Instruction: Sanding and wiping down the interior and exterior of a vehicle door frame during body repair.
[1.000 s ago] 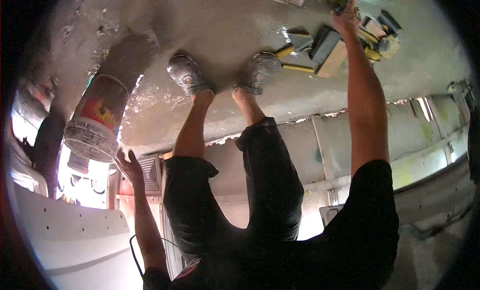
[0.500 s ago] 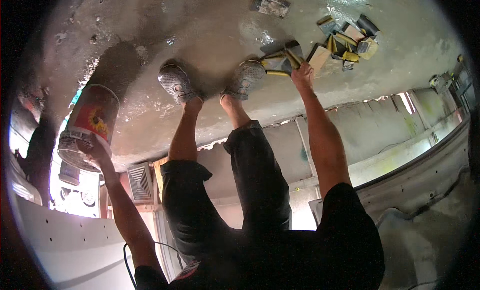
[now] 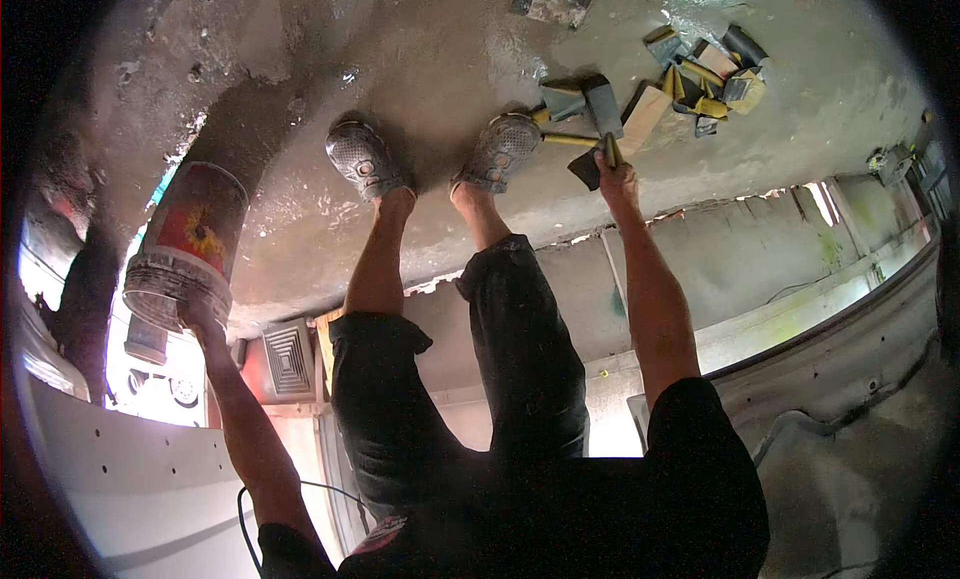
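Over on the left is a reddish bucket (image 3: 200, 224) with a yellow flower picture and a pale ribbed rim. At its mouth is my left hand (image 3: 200, 316), its fingers dark and mostly hidden inside. On the right, my right hand (image 3: 616, 182) is closed around the yellow handle of a broad-bladed tool (image 3: 603, 107), its grey blade pointing away from me. Against that hand lies a second yellow-handled tool (image 3: 586, 169) with a dark blade; whether I grip it too is unclear. Beside my right shoe another flat-bladed tool (image 3: 563, 101) rests on the floor.
A heap of yellow-handled, flat-bladed tools (image 3: 705, 84) lies on the wet grey floor (image 3: 430, 39) to the right. Near it is a tan flat board (image 3: 645, 117). Farther off sits a stained rectangular block (image 3: 551, 3). My clogs (image 3: 495, 151) stand between bucket and tools.
My left hand has gone deeper into the bucket's mouth. My right hand has drawn slightly toward me, and the grey blade now shows fully above it, with the dark blade beside the hand.
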